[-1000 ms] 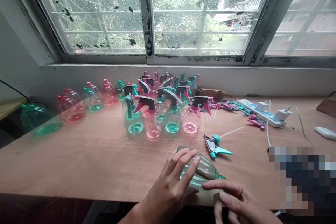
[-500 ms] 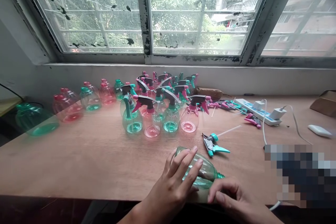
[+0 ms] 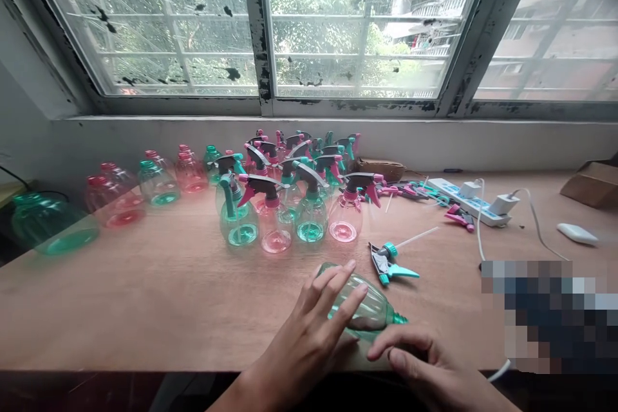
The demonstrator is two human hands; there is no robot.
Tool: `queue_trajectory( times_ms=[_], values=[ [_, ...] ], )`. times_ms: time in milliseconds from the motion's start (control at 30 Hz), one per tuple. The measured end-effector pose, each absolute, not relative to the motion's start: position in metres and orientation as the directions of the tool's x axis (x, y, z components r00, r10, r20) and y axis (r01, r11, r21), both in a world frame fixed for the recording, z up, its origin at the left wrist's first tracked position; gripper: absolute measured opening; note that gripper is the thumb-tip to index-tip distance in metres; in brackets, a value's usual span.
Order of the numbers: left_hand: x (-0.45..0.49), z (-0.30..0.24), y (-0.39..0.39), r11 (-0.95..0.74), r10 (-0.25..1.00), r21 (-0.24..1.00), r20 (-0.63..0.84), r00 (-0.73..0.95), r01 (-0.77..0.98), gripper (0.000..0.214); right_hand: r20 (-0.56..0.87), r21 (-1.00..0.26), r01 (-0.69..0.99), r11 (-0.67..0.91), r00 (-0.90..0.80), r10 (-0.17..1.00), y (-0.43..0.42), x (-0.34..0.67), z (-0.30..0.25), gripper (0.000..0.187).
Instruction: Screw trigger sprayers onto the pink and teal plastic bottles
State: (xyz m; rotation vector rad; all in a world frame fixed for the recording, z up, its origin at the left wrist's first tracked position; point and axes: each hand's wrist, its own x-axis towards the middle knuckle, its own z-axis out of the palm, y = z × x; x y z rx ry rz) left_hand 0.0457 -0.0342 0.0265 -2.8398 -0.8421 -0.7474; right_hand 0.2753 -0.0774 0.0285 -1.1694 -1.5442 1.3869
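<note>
A clear green bottle lies on its side near the front edge of the wooden table, neck pointing right. My left hand rests over its body with fingers spread on it. My right hand is curled just below the bottle's neck, fingertips close to it; I cannot see anything in it. A loose teal and grey spray head with a white tube lies just behind the bottle.
Several finished spray bottles stand grouped mid-table. Capless pink and green bottles trail off to the left. More spray heads, a power strip with chargers, a white mouse and a cardboard box lie on the right.
My right hand's fingers have curled in from stretched out, staying by the bottle's neck. The left hand keeps its hold on the bottle. The view shifted slightly.
</note>
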Motion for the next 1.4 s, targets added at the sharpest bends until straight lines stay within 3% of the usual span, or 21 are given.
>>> queue_trajectory(
  times_ms=[133,267,467,567,733,867,1067,1400],
  values=[
    [0.041,0.026,-0.031,-0.801,0.573,0.156,0.482,0.663,0.579,0.093,-0.144,-0.985,-0.036,-0.169,-0.366,0.919,-0.073,0.282,0.021,0.031],
    [0.041,0.029,-0.03,-0.811,0.566,0.176,0.476,0.673,0.558,0.088,-0.142,-0.909,-0.299,-0.292,-0.436,0.889,-0.068,0.288,0.011,0.033],
    [0.039,0.037,-0.027,-0.829,0.539,0.144,0.464,0.703,0.54,0.074,-0.203,-0.972,-0.022,-0.232,-0.404,0.892,-0.077,0.294,0.005,0.042],
    [0.038,0.037,-0.028,-0.838,0.52,0.12,0.474,0.71,0.533,0.073,-0.166,-0.984,0.005,-0.179,-0.397,0.903,-0.081,0.293,0.008,0.036],
    [0.038,0.036,-0.027,-0.839,0.506,0.083,0.485,0.713,0.538,0.072,-0.224,-0.974,0.059,-0.22,-0.405,0.886,-0.078,0.291,0.014,0.036],
    [0.039,0.038,-0.025,-0.841,0.497,0.06,0.476,0.726,0.537,0.076,-0.154,-0.986,0.12,-0.116,-0.381,0.912,-0.072,0.292,0.018,0.032],
    [0.044,0.04,-0.025,-0.836,0.514,0.073,0.449,0.731,0.543,0.089,-0.118,-0.993,0.017,-0.121,-0.375,0.919,-0.068,0.289,0.023,0.027],
    [0.05,0.041,-0.026,-0.823,0.553,0.149,0.43,0.714,0.548,0.074,-0.099,-0.99,-0.058,-0.126,-0.343,0.934,-0.067,0.29,0.02,0.026]
  ],
)
